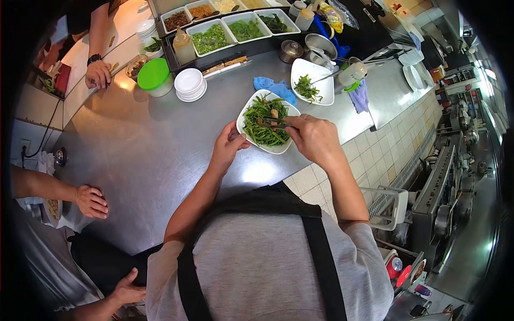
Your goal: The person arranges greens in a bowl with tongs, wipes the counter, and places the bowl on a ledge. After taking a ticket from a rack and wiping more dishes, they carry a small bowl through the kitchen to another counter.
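Observation:
A white squarish bowl (pixel 277 150) filled with cooked green vegetables (pixel 257 119) is near the front edge of the steel counter (pixel 144 139). My left hand (pixel 229 145) grips the bowl's left rim, thumb on the near side. With my right hand (pixel 316 136) I hold small metal tongs (pixel 277 122), whose tips rest on the greens beside a light brown piece. Behind and to the right, a second white bowl (pixel 327 92) holds fewer greens and a utensil. A blue cloth (pixel 274 88) lies between the bowls.
Stacked white saucers (pixel 189 84), a green-lidded tub (pixel 154 75) and ingredient trays (pixel 210 38) stand toward the back. One person's hand (pixel 98 74) rests at the upper left; another person's hand (pixel 91 201) is on the counter at left. A purple cloth (pixel 359 97) hangs at the right edge.

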### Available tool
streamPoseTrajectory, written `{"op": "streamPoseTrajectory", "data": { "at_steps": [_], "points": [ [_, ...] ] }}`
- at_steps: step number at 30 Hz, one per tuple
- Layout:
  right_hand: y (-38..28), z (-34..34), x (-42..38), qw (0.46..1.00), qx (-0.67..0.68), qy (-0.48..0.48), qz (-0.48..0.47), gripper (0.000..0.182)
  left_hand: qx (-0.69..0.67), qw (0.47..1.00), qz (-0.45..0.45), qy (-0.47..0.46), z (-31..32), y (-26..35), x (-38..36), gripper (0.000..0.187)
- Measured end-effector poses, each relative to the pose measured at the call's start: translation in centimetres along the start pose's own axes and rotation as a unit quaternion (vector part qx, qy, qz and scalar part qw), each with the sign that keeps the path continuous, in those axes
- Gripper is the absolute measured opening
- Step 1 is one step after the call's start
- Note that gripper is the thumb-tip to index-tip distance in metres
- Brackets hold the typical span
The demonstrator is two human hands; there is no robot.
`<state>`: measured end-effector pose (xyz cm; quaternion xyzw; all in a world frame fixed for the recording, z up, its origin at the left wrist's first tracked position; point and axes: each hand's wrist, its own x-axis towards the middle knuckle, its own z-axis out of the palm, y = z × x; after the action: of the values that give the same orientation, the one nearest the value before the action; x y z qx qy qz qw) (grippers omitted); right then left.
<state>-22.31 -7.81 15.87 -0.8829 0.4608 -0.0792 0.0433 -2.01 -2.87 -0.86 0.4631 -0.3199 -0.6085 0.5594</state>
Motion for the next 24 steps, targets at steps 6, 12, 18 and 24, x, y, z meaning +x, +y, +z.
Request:
{"op": "streamPoseTrajectory", "data": {
  "at_steps": [6,12,18,24],
  "points": [
    [1.0,0.1,0.0,0.996,0.078,0.033,-0.015,0.018,0.002,1.000,-0.012,-0.004,0.1,0.5,-0.2,0.045],
    [2.0,-0.2,-0.6,0.999,0.044,-0.007,0.019,0.016,0.002,1.000,0.008,-0.005,0.0,0.0,0.0,0.046],
    [3.2,-0.8,2.3,0.999,0.024,0.027,0.041,0.020,0.010,1.000,-0.001,-0.001,0.0,0.2,-0.1,0.046],
    [3.1,1.8,5.8,0.998,-0.038,-0.040,0.039,0.019,0.001,1.000,-0.001,0.000,0.1,0.3,-0.2,0.046]
  ]
}}
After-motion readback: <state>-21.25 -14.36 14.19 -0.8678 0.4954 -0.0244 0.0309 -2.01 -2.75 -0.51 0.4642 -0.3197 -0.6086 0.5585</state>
